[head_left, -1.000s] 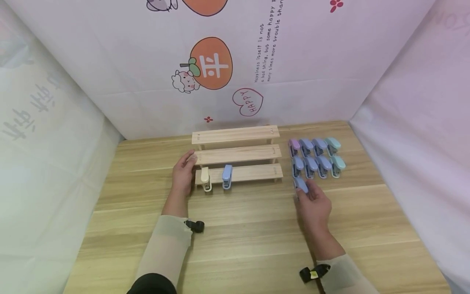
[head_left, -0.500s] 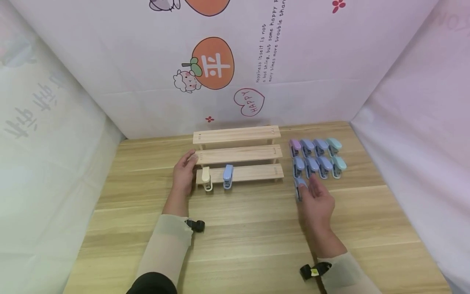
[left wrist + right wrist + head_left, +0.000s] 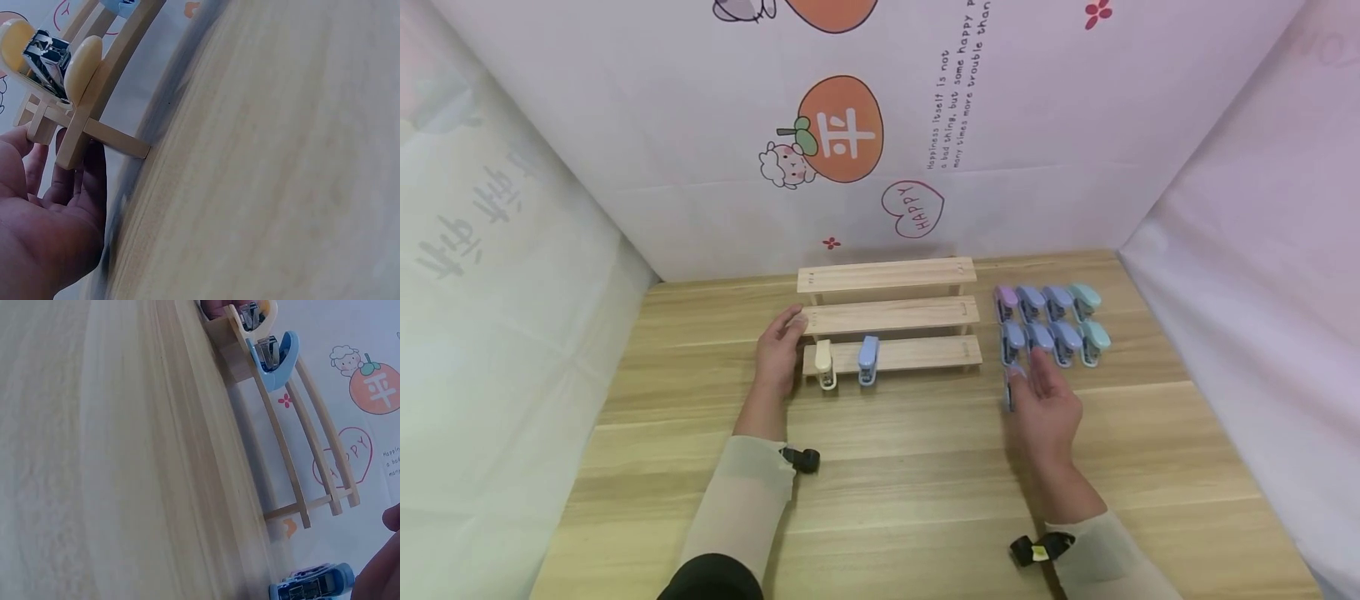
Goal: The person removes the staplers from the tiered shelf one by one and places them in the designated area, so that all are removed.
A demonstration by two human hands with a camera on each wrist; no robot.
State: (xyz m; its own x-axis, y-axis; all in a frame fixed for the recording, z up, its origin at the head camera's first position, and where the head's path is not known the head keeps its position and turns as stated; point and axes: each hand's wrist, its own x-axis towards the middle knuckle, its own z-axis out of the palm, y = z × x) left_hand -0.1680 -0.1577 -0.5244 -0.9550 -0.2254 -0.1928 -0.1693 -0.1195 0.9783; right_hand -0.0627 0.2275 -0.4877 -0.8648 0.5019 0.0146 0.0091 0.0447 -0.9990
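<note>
wooden table [image 3: 925,467], blue stapler [image 3: 1011,385] under right hand [image 3: 1047,408] fingertips

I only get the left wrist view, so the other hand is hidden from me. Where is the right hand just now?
Observer: The right hand is at a lone stapler lying in front of the group, fingers fairly straight; no firm grip shows.
Operator: What group?
Observer: Eight more staplers stand in two rows of four on the table, right of the rack.
Operator: What's on the rack?
Observer: Only its lowest of three steps is loaded: a cream stapler and a blue stapler.
</note>
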